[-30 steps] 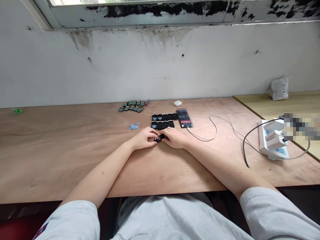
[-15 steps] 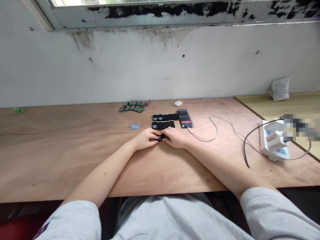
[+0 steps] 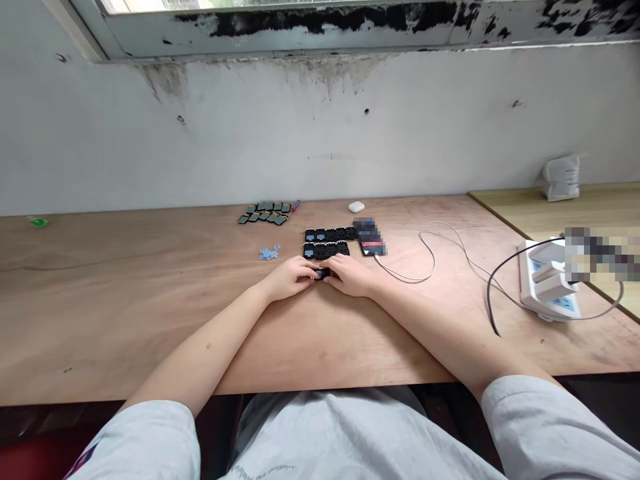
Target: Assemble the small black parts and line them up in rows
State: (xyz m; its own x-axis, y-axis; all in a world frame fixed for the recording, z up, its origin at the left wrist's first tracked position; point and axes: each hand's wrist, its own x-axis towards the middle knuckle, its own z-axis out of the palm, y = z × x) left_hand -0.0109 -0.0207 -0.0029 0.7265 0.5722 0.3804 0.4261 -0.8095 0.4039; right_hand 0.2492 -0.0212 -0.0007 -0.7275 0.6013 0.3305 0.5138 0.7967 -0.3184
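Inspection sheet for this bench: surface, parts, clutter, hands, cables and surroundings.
Surface: plywood tabletop, lightly marked.
Parts: two rows of black square parts; dark gold-edged tiles; pale blue pieces.
Clutter: white oval case; pixelated object; green scrap.
Hands: left hand and right hand meet on a small black part, mostly hidden.
Cables: white cable runs to the pixelated object; black cable curves beside a white power strip.
Surroundings: stained white wall; peeling window frame; white packet.
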